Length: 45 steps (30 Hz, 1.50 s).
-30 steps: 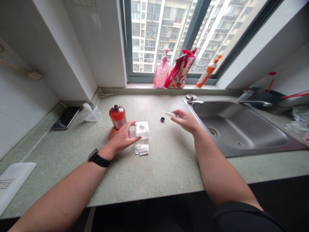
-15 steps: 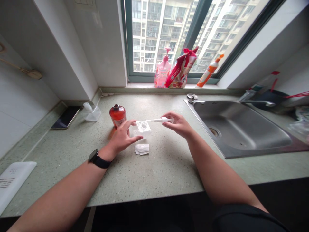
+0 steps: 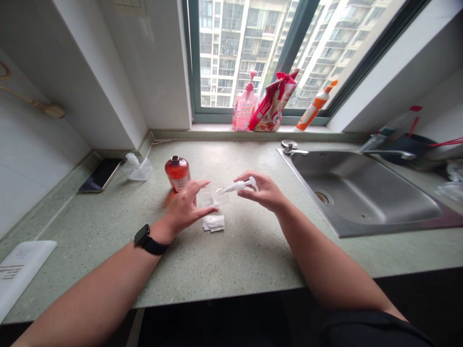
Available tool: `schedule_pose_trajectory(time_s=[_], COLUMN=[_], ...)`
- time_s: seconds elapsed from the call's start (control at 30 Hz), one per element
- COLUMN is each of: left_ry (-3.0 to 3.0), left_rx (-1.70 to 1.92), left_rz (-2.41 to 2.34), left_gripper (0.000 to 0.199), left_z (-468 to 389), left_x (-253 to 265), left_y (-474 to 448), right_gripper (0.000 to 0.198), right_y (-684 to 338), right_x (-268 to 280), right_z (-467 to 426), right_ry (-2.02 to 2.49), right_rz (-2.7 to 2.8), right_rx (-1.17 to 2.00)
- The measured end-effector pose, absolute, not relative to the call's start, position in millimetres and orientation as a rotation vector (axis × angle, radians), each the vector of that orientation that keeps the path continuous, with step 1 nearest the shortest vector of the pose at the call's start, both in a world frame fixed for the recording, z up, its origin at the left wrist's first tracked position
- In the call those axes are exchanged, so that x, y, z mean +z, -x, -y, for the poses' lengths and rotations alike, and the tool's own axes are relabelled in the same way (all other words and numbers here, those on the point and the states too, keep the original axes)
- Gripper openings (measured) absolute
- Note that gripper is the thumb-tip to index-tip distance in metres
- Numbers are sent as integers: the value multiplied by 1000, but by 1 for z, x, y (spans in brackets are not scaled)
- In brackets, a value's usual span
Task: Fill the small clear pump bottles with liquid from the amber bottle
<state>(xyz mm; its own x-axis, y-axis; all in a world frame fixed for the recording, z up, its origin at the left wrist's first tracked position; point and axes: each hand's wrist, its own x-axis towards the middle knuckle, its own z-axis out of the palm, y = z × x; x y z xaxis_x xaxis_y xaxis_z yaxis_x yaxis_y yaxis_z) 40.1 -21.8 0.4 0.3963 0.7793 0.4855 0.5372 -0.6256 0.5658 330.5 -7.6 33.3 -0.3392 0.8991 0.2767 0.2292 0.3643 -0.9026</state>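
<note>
White pump (image 3: 238, 186), red bottle (image 3: 176, 169), apparently colourless box (image 3: 212, 199), speckled green counter (image 3: 253, 255)

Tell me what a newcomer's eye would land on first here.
First, the glossy red bottle, standing uncapped on the counter just beyond the left hand. Next, the white pump head in the right hand, pointing toward the clear container by the left hand. Then the pink pump bottle, red bag and orange bottle on the windowsill.

spans as speckled green countertop (image 3: 231, 262) | bears open red bottle (image 3: 176, 168), clear container (image 3: 207, 199), folded tissue (image 3: 213, 223) | supports phone (image 3: 100, 176), white-topped clear bottle (image 3: 139, 171)
</note>
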Motion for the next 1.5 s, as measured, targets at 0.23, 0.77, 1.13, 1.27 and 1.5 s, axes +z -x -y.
schedule_pose_trajectory(time_s=[0.23, 0.77, 1.13, 1.27, 1.5], left_ry=[-2269, -1965, -1903, -1881, -1858], left_rx=[1095, 1016, 1047, 1088, 1132], left_rz=[-1098, -1031, -1026, -1093, -1188], left_gripper=[74, 71, 70, 74, 76], left_z=[26, 25, 25, 24, 20], left_x=[1, 3, 1, 1, 1], left_y=[-46, -48, -50, -50, -45], right_gripper=[41, 38, 43, 47, 25], right_y=[-309, -307, -308, -308, -314], right_x=[15, 2, 4, 3, -2], right_z=[9, 5, 9, 8, 0], right_ry=[914, 765, 774, 744, 845], right_rz=[1738, 1814, 1642, 1585, 1549], right_rx=[983, 1272, 1494, 1541, 1287])
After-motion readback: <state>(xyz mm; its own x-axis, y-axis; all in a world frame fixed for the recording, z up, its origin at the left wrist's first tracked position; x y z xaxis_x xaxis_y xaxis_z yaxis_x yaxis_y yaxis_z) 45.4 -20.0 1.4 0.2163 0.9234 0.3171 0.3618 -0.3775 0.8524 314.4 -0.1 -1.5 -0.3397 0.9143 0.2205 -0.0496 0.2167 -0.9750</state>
